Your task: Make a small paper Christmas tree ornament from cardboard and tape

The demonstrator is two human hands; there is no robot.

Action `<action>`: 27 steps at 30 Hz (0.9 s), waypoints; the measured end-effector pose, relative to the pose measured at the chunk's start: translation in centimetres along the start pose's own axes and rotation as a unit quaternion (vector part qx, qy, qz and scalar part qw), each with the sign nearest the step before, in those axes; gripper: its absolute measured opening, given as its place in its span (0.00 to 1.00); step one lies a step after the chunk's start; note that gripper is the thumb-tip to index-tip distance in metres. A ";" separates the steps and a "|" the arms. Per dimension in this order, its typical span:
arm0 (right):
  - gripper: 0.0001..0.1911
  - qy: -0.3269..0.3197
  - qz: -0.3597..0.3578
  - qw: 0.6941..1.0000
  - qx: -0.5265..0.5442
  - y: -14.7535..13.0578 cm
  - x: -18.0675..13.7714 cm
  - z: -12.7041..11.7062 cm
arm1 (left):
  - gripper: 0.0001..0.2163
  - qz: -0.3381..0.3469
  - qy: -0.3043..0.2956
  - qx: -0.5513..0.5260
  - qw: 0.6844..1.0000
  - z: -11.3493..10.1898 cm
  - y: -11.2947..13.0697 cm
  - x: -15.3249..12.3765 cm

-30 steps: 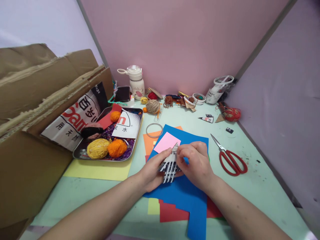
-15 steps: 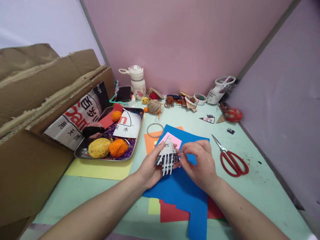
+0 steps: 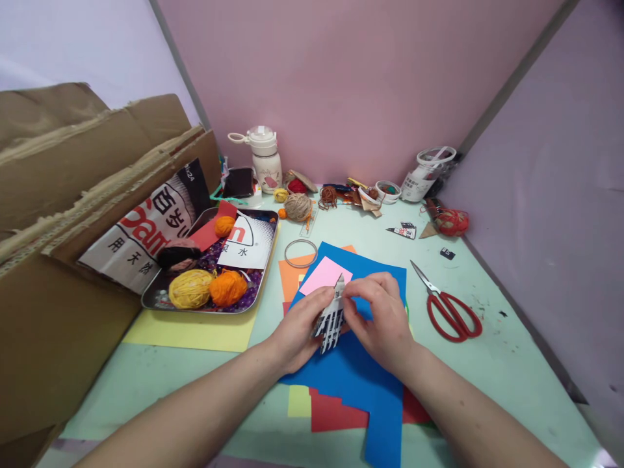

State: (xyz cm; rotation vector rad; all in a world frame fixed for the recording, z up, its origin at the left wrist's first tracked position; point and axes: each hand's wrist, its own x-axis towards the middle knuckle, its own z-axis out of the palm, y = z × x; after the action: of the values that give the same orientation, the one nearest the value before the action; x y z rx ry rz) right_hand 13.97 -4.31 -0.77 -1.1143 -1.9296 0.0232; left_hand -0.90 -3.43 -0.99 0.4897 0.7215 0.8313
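Note:
My left hand (image 3: 299, 328) is closed around a folded, black-and-white printed paper cutout (image 3: 333, 318). The cutout comes to a point at the top and is cut into narrow strips at the bottom. At its right edge, the bent thumb and index finger of my right hand (image 3: 380, 312) pinch the paper; the exact contact is partly hidden by the fingers. Under both hands lies a large blue sheet (image 3: 351, 370) with a pink paper piece (image 3: 324, 276) on top. Red-handled scissors (image 3: 448, 312) rest with blades apart to the right of my right hand.
On the left, a metal tray (image 3: 258, 296) carries yarn balls and paper pieces beside tall cardboard sheets (image 3: 43, 338). A metal ring (image 3: 286, 255) lies behind my left hand. A white bottle (image 3: 267, 166), yarn balls and a white jar (image 3: 419, 185) line the back.
The cutout has turned partly edge-on and folded narrower in my left hand. My right hand has moved slightly left, bringing its fingertips onto the paper's edge.

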 end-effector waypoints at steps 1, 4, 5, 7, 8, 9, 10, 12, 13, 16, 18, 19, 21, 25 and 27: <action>0.11 -0.003 -0.002 1.000 0.003 0.0 0.0 0.0 | 0.10 0.001 0.006 0.000 1.000 0.0 0.0 0.1; 0.11 -0.002 -0.015 1.000 0.006 0.0 -0.2 -0.1 | 0.12 0.005 0.031 -0.020 0.999 -0.2 0.2 0.3; 0.12 0.005 -0.019 1.000 0.004 0.0 -0.1 -0.3 | 0.13 0.004 0.036 -0.034 0.999 -0.3 0.4 0.4; 0.12 0.034 -0.020 0.999 -0.005 0.2 0.2 -0.8 | 0.14 0.002 0.040 -0.071 0.997 -0.4 0.8 0.6; 0.12 0.058 -0.013 0.998 -0.014 0.5 0.4 -1.1 | 0.15 0.000 0.035 -0.091 0.995 -0.4 1.0 0.7; 0.12 0.087 0.000 0.996 -0.030 0.9 0.7 -1.6 | 0.15 -0.005 0.022 -0.112 0.993 -0.5 1.2 0.7; 0.11 0.122 0.021 0.991 -0.055 1.5 1.0 -2.1 | 0.15 -0.012 0.004 -0.132 0.991 -0.5 1.3 0.7; 0.08 0.189 0.083 0.968 -0.139 3.2 1.6 -3.5 | 0.16 -0.035 -0.043 -0.164 0.985 -0.6 1.5 0.6; 0.07 0.217 0.121 0.949 -0.193 4.3 1.8 -4.3 | 0.16 -0.048 -0.065 -0.175 0.981 -0.6 1.6 0.5; 0.06 0.250 0.200 0.902 -0.289 8.0 1.9 -6.7 | 0.18 -0.072 -0.093 -0.193 0.974 -0.7 1.7 0.3; 0.07 0.239 0.258 0.883 -0.310 10.2 1.6 -7.9 | 0.19 -0.079 -0.100 -0.197 0.972 -0.6 1.7 0.2; 0.06 0.226 0.278 0.880 -0.312 10.9 1.5 -8.2 | 0.19 -0.084 -0.102 -0.198 0.971 -0.5 1.8 0.2; 0.11 0.192 0.268 0.893 -0.306 11.4 1.4 -8.0 | 0.18 -0.094 -0.106 -0.201 0.969 -0.4 1.9 0.2; 0.24 0.086 0.195 0.971 -0.113 8.5 1.8 -5.8 | 0.20 -0.117 -0.115 -0.190 0.968 -0.2 2.0 0.1; 0.26 -0.035 0.203 0.975 0.078 6.1 1.9 -4.6 | 0.22 -0.127 -0.118 -0.173 0.970 -0.3 1.8 0.1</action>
State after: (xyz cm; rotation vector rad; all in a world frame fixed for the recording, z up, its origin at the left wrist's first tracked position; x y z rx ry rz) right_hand 20.98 -1.06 0.81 -1.3957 -1.6970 0.4355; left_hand -1.90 -2.24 -0.08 0.1711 0.3970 0.6263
